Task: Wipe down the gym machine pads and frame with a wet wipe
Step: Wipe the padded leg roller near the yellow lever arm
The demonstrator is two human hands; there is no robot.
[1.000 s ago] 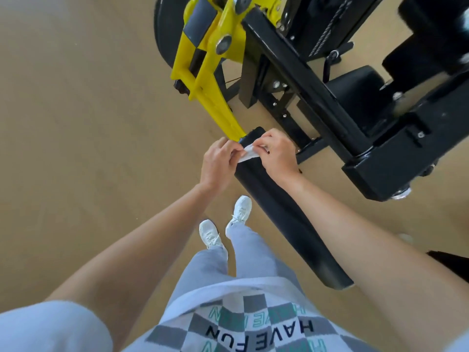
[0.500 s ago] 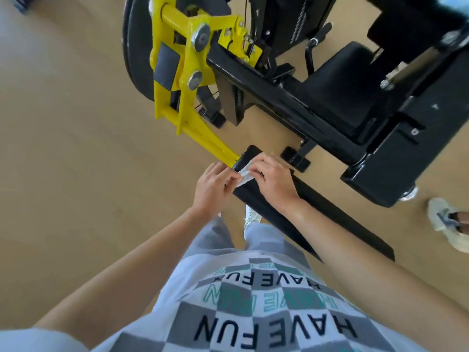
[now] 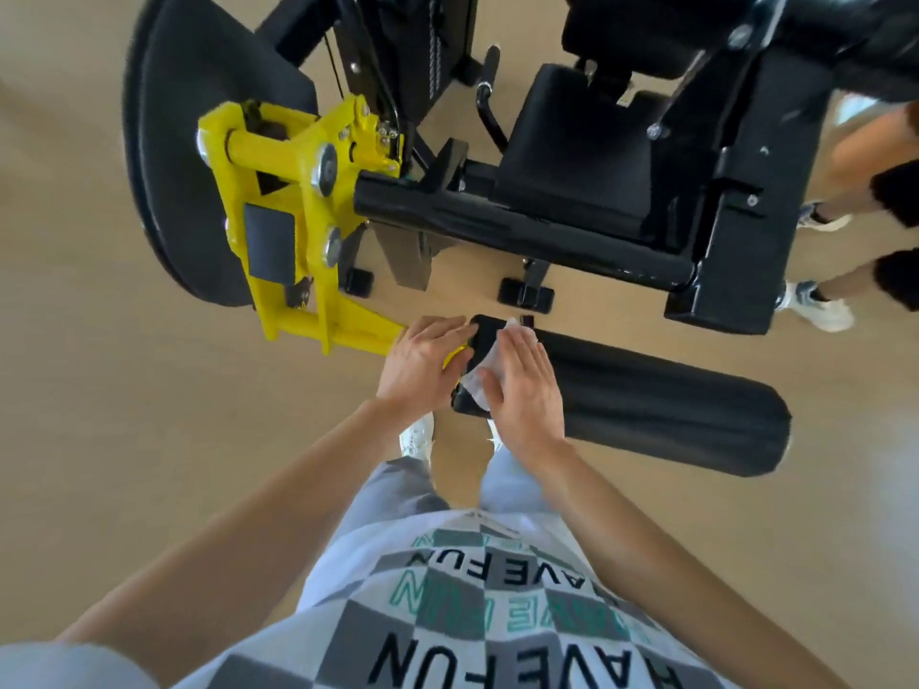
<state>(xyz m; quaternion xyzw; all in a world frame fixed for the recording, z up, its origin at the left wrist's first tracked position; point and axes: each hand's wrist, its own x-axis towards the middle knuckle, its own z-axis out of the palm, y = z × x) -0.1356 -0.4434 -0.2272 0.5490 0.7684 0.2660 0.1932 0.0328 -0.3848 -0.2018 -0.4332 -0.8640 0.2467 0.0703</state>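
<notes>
Hands sit close together at the left end of the roller pad (image 3: 646, 415), not clasped. The right hand (image 3: 524, 390) lies flat, fingers straight, pressing the wet wipe (image 3: 476, 382) onto the pad's top. White edges of the wipe show past the fingertips and by the thumb, so the wipe is btwn palm and vinyl, not balled up. A flat palm prob. spreads pressure and covers more surface per pass. The left hand (image 3: 422, 363) rests w/ fingers extended against the pad's end, just where it joins the yellow arm (image 3: 298, 201). It holds nothing. My read: it braces the pad so it doesn't roll or swing under the rubbing.

The pad runs left to right just in front of the person, above the floor (image 3: 124, 440). Its long right stretch is bare of the wipe, so it's likely not done yet. Farther off are the black frame beam (image 3: 522, 231) and seat pad (image 3: 572, 156), both well apart from the hands, w/ no wipe near them. Task looks early: one pad end in hand, most of the pads and frame to go.

Next move calls for sliding the wipe rightward along the pad, then around its curve. Risk: the wipe bunches or slips out under the palm.

Another person's legs (image 3: 875, 191) stand at the far right, beside the frame.
</notes>
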